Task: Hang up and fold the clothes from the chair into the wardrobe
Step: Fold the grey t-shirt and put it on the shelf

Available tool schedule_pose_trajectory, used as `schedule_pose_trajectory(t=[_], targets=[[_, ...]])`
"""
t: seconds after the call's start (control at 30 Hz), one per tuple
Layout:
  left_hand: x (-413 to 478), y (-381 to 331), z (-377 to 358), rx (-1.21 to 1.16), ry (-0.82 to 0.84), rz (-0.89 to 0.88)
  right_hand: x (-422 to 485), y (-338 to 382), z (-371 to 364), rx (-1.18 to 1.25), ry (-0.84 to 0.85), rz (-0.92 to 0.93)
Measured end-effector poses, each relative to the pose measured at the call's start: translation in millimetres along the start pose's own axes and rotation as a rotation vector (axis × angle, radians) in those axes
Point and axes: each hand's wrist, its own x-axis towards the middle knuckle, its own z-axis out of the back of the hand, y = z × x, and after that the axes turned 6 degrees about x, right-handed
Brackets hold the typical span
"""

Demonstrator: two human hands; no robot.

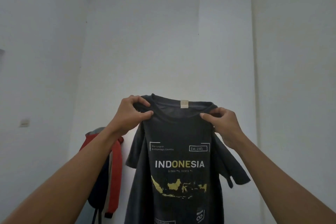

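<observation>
At the far left, a small light switch plate (24, 123) is seen on the white wall (163, 42). Near it, one red and dark garment (111, 174) is hung against the wall; only part of it is shown, so its kind cannot be told. The left hand (130, 114) is closed on the left shoulder of the dark T-shirt (180, 165), with the cloth pinched between thumb and fingers beside the collar. The shirt is held up in the air in front of the wall, its print turned to the camera, probably so that it hangs straight and can be shaken flat before it is folded or put on a hanger. One pale label (184, 104) is seen inside the neck. The right hand (222, 123) is closed in the same way on the right shoulder. Counted: two hands, one T-shirt, one hung garment. No chair, no wardrobe and no hanger are in view.
</observation>
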Motion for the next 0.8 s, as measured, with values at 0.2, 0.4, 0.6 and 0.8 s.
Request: schedule_pose_trajectory(t=[0.2, 0.4, 0.6, 0.8], targets=[[6, -9, -5, -0.570, 0.100, 0.112, 1, 8, -14, 0.304, 0.077, -0.022], [5, -12, -21, -0.816, 0.078, 0.210, 2, 10, -21, 0.480, 0.144, -0.062], [6, -13, -33, -1.001, 0.013, 0.329, 2, 4, -26, 0.666, 0.105, -0.087], [10, -22, -38, -0.992, -0.041, 0.459, 1, -1, -30, 0.712, 0.093, -0.146]])
